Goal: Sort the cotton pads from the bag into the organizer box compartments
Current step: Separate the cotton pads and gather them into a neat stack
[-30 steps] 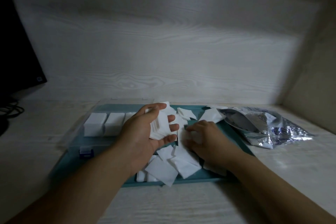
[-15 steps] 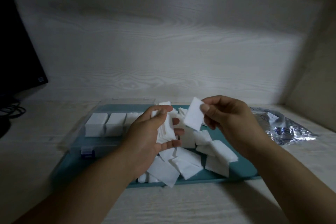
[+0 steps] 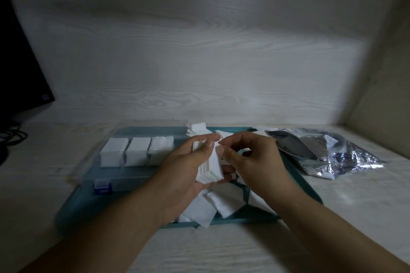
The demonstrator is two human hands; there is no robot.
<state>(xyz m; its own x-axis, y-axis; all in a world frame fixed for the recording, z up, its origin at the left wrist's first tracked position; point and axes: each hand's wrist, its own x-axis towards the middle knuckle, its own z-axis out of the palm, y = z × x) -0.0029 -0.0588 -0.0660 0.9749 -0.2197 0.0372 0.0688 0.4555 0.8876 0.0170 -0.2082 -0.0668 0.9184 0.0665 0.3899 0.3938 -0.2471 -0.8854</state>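
Note:
My left hand (image 3: pixel 184 170) grips a stack of white square cotton pads (image 3: pixel 209 167) upright above the teal tray (image 3: pixel 297 175). My right hand (image 3: pixel 250 157) is against the stack's right face, its thumb and fingers pinching a pad at the stack's top edge. Loose cotton pads (image 3: pixel 221 204) lie scattered on the tray below both hands. The clear organizer box (image 3: pixel 124 175) sits on the tray's left half, with three compartments filled by pad stacks (image 3: pixel 137 147). The silvery bag (image 3: pixel 328 153) lies open on the desk to the right.
A dark monitor (image 3: pixel 20 68) and cables (image 3: pixel 11 137) stand at the far left. A pale wood-grain wall rises behind the tray, and a side wall closes the right. The box has a blue latch (image 3: pixel 102 186) on its front.
My right hand brought the single pad it had picked up leftward and down onto the stack in my left hand. The left hand stayed nearly in place.

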